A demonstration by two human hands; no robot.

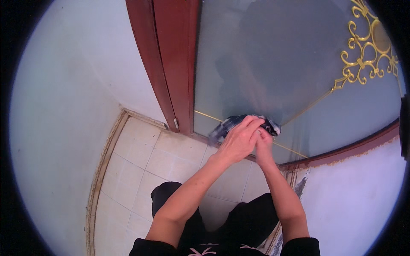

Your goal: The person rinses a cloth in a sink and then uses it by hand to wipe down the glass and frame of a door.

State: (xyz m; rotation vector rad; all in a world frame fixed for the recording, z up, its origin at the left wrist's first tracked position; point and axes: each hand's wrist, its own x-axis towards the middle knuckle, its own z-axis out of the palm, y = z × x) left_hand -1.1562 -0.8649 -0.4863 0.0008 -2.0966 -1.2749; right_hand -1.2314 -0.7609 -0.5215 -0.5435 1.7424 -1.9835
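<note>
A dark blue and white plaid cloth is bunched up between my hands, in front of the lower part of a frosted glass door panel. My left hand lies over the cloth with its fingers together, closed on it. Close beside it, my right hand is closed too, gripping the cloth's right part. The fingers of the two hands meet and overlap, so part of the grip is hidden. One end of the cloth hangs out to the left, slightly blurred.
A red-brown door frame stands left of the glass. Gold scrollwork decorates the panel at upper right. White walls rise at both sides, with a worn baseboard. Pale floor tiles lie around my dark-trousered legs.
</note>
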